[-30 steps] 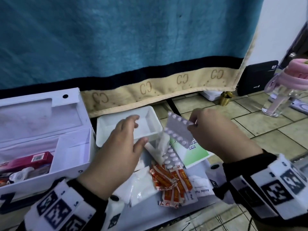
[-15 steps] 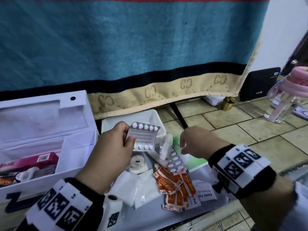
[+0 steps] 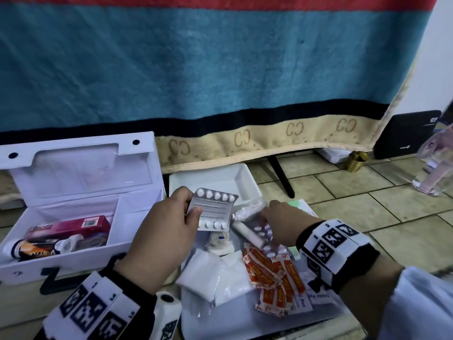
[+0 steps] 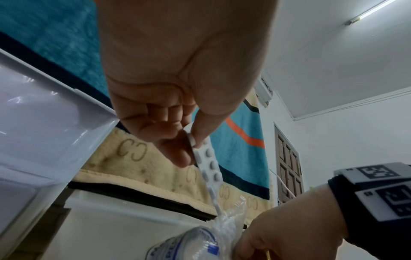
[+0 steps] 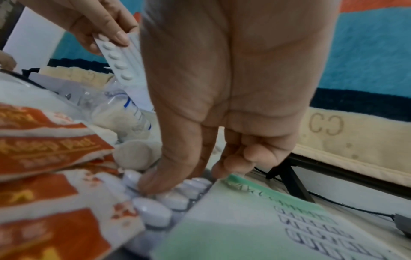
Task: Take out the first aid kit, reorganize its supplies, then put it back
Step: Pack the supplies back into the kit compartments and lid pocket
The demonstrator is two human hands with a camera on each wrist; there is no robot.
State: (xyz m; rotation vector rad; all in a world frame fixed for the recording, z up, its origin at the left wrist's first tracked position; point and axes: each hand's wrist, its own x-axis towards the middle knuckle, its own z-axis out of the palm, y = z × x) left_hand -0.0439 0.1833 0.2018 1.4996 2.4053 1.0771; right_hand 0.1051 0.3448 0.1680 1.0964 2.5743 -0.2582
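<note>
The white first aid kit (image 3: pixel 137 217) stands open at the left, with a pink box (image 3: pixel 71 227) and a tube (image 3: pixel 31 249) inside. My left hand (image 3: pixel 191 207) pinches a blister pack of white pills (image 3: pixel 213 209) by its left edge, above the loose supplies; in the left wrist view the same pack (image 4: pixel 209 168) hangs down from the thumb and fingers (image 4: pixel 175 154). My right hand (image 3: pixel 267 222) reaches down to a second blister pack (image 3: pixel 266 238). In the right wrist view its thumb (image 5: pixel 155 181) sits on this pack (image 5: pixel 173 198) and its fingers curl at the far edge.
A white tray (image 3: pixel 245 182) lies behind the hands. On the grey sheet lie orange plaster strips (image 3: pixel 272 273), white gauze packets (image 3: pixel 215 276), a bandage roll (image 3: pixel 247 234), a clear bag of cotton (image 3: pixel 247 212) and a green leaflet (image 3: pixel 301 204). A blanket (image 3: pixel 220 69) hangs behind; a bottle (image 3: pixel 434 173) stands far right.
The blister pack passed from my right hand to my left hand. My right hand then dropped to the second blister pack among the supplies.
</note>
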